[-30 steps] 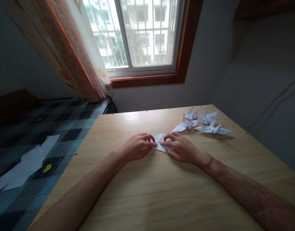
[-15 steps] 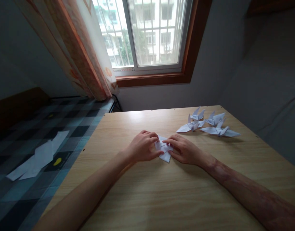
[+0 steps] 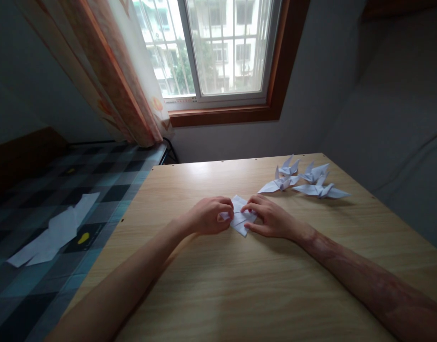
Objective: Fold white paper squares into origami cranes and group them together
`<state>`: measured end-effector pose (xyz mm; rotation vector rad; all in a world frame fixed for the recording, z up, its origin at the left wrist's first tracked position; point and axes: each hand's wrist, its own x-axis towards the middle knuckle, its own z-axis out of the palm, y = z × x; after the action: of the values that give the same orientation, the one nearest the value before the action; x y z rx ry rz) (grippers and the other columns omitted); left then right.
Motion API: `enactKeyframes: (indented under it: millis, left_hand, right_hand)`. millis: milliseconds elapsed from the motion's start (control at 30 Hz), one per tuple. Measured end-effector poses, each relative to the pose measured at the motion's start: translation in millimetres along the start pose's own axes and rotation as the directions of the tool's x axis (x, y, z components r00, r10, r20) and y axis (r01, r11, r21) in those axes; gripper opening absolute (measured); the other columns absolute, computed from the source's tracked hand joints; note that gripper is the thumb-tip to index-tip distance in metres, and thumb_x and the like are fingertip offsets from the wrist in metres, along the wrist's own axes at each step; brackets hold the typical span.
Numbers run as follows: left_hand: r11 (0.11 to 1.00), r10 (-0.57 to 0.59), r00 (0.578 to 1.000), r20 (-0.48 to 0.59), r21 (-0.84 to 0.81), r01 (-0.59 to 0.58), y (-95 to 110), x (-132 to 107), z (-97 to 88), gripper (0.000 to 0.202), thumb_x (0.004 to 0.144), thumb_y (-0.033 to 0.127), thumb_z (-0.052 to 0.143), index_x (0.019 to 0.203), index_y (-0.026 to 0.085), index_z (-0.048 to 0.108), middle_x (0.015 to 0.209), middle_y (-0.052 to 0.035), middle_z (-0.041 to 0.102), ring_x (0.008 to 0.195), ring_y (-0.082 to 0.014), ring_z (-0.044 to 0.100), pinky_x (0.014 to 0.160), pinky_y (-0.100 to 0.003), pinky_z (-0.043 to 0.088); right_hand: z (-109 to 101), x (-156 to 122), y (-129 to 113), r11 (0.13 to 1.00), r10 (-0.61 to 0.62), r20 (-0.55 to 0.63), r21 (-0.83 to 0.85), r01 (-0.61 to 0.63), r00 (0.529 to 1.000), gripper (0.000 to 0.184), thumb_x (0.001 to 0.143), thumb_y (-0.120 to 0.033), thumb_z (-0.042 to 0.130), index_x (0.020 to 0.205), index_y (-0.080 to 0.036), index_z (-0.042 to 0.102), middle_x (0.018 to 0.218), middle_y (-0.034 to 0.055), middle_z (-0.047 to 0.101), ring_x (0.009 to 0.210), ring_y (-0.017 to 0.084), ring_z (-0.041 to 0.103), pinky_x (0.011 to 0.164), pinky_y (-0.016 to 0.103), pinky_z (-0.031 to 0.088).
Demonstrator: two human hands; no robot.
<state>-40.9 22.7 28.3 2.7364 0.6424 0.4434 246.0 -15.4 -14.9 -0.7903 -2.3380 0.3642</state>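
A small white folded paper (image 3: 240, 219) lies on the wooden table (image 3: 240, 285) between my two hands. My left hand (image 3: 208, 216) is curled, its fingertips pinching the paper's left side. My right hand (image 3: 270, 219) pinches the paper's right side with thumb and bent fingers. Both hands rest on the tabletop. Part of the paper is hidden under the fingers.
Several finished white paper cranes (image 3: 304, 180) sit at the table's far right. A checked bedcover (image 3: 61, 209) with loose white paper sheets (image 3: 54, 232) lies to the left. A window (image 3: 218, 47) and a curtain (image 3: 115, 71) are behind the table.
The folded paper has been turned and reshaped between my fingers, and both hands have closed in tighter on it. The view has shifted slightly.
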Motion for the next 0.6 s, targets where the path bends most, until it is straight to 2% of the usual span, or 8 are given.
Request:
enactKeyframes:
  millis: [100,267,433,533,600]
  left_hand:
    - [1.0,-0.019,1.0,0.016,0.006,0.019,-1.1,-0.7,-1.6,0.014,0.086,0.016,0.072,0.092,0.025,0.08,0.099,-0.0028,0.078,0.083,-0.0177,0.073,0.075,-0.026,0.053]
    - [0.999,-0.031,0.999,0.019,0.03,0.03,-4.0,0.2,-3.7,0.013,0.089,0.016,0.072,0.091,0.026,0.081,0.094,-0.0014,0.078,0.083,-0.0175,0.073,0.077,-0.026,0.053]
    - [0.998,-0.025,1.0,-0.016,0.058,0.026,-8.6,0.3,-1.2,0.015,0.093,0.023,0.073,0.106,0.026,0.081,0.107,-0.0034,0.082,0.093,-0.0207,0.078,0.086,-0.029,0.056]
    - [0.999,-0.013,0.999,-0.051,0.051,0.015,-9.2,-0.5,1.2,0.017,0.096,0.027,0.073,0.112,0.025,0.08,0.119,-0.0044,0.083,0.102,-0.0218,0.079,0.091,-0.031,0.058]
    - [0.998,-0.01,0.997,-0.073,0.056,0.015,-8.7,-1.1,2.8,0.012,0.097,0.029,0.073,0.107,0.025,0.08,0.127,-0.0036,0.081,0.103,-0.0211,0.08,0.09,-0.03,0.058]
  right_hand:
    - [0.3,0.0,2.6,0.999,0.024,-0.003,0.033,-0.024,1.0,0.032,0.094,-0.032,0.086,0.123,-0.024,0.074,0.111,0.0092,0.071,0.102,0.027,0.066,0.09,0.041,0.057]
    - [-2.0,-1.0,4.1,0.994,0.045,-0.007,0.102,-0.044,0.999,0.027,0.092,-0.025,0.086,0.115,-0.024,0.073,0.112,0.0084,0.073,0.103,0.026,0.067,0.091,0.04,0.057]
    - [-6.2,-0.5,-2.1,0.994,0.031,-0.01,0.104,-0.03,0.999,0.02,0.094,-0.022,0.081,0.111,-0.024,0.073,0.103,0.0077,0.077,0.095,0.026,0.068,0.082,0.039,0.058]
    - [-7.4,1.3,-6.4,0.995,-0.044,-0.028,0.092,0.046,0.999,0.006,0.1,-0.024,0.074,0.106,-0.024,0.075,0.099,0.0076,0.079,0.09,0.025,0.07,0.085,0.041,0.057]
    - [-6.4,2.0,-7.1,0.993,-0.091,-0.044,0.071,0.094,0.995,0.007,0.103,-0.023,0.069,0.102,-0.024,0.076,0.097,0.0072,0.08,0.087,0.024,0.071,0.089,0.043,0.057]
